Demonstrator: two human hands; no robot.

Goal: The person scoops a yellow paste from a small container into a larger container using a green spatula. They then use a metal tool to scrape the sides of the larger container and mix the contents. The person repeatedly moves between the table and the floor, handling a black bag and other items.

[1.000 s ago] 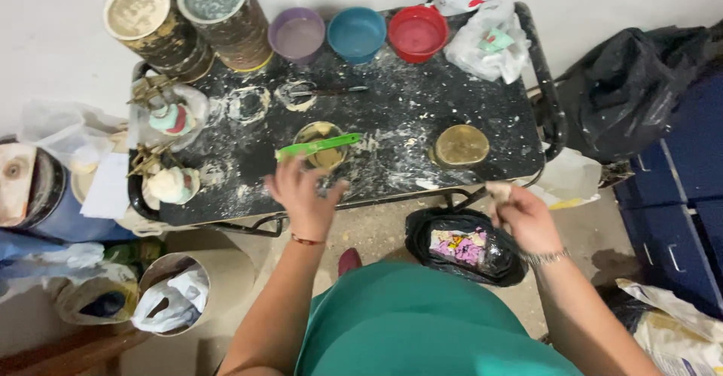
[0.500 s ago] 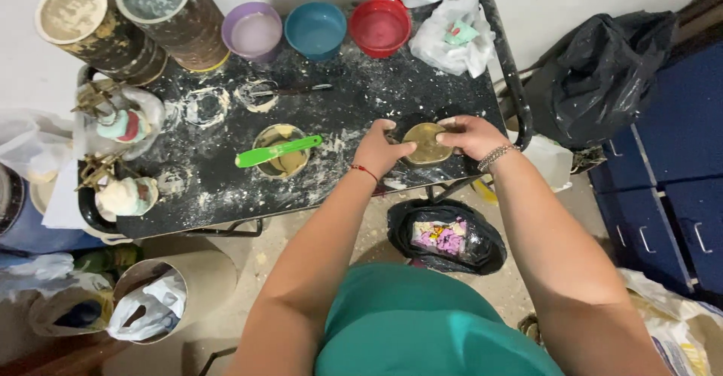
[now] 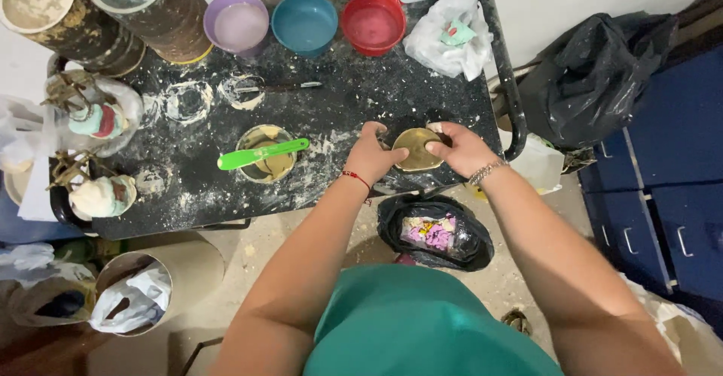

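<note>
My left hand and my right hand both grip a round tan disc-shaped piece from its two sides, on the right part of a black, powder-dusted cart top. A red string sits on my left wrist and a metal bracelet on my right. To the left of my hands stands a small round cup of tan paste with a green spatula lying across its rim.
Purple, blue and red bowls line the back edge. Two tall cylinders stand back left. Painted figurines sit at the left. A black bag with coloured scraps lies on the floor below the cart.
My left hand left the green spatula and cup and moved right to the tan disc. My right hand came up from below the cart edge; both now hold the disc.
</note>
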